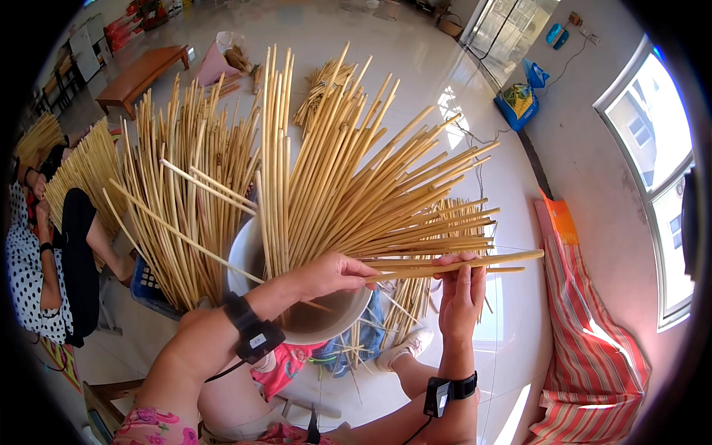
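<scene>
My left hand [331, 275] pinches one end of a long tan stalk [415, 273] between thumb and fingertips. Farther along the same stalk, the fingers of my right hand [461, 297] are closed round it, and its other end sticks out to the right. The stalk is held level, just above the rim of a pale round bucket [354, 317] between my legs. A thick sheaf of similar stalks [348, 185] leans out of that bucket, fanning away and to the right. Each wrist wears a black band with a small box.
Left of the bucket, a blue basket [152, 285] holds more upright stalks [189, 170]. Another person [44, 274] sits at the far left beside a further bundle. A low wooden table [142, 76] stands behind. Striped red cloth [593, 356] hangs at the right wall.
</scene>
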Available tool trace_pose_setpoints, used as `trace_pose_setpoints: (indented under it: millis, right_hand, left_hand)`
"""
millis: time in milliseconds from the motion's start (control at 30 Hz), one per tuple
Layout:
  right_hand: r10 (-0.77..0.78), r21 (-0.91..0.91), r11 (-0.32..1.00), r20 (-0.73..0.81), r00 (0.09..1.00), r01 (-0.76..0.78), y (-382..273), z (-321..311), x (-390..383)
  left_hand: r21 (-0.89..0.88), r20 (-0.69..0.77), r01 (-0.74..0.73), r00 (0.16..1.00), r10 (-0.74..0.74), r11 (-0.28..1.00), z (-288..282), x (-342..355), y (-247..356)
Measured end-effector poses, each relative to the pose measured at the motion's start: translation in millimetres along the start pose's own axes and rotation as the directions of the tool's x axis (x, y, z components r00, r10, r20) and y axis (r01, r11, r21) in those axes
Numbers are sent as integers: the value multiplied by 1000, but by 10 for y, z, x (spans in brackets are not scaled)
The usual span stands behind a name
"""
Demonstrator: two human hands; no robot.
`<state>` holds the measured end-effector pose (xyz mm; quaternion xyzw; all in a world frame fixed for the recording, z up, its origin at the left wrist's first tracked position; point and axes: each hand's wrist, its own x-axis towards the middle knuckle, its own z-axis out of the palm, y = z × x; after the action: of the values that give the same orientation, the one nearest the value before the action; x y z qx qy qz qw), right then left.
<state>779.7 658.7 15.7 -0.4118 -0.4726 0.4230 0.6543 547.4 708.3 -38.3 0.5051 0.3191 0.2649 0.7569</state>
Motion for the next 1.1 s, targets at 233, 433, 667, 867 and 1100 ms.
trace_pose_setpoints:
  millis: [233, 433, 667, 867, 1100]
  right_hand:
    - [-13, -106, 994, 83, 996, 21, 57, 188, -62]
    - [-21, -68, 997, 65, 998, 26, 37, 150, -44]
    - [-28, -143, 989, 85, 996, 40, 60, 191, -63]
    - [-17, -102, 995, -43, 999, 12, 58, 137, -31]
    - [-46, -154, 987, -33, 998, 41, 60, 209, -48]
  left_hand:
    - [101, -98, 109, 990, -99, 989, -76, 62, -174]
    - [-26, -30, 23, 999, -24, 999, -105, 39, -90]
    - [94, -63, 84, 995, -78, 992, -106, 51, -126]
    - [18, 20, 18, 1000, -18, 1000, -67, 33, -88]
    - [78, -43, 64, 997, -61, 995, -63, 68, -176]
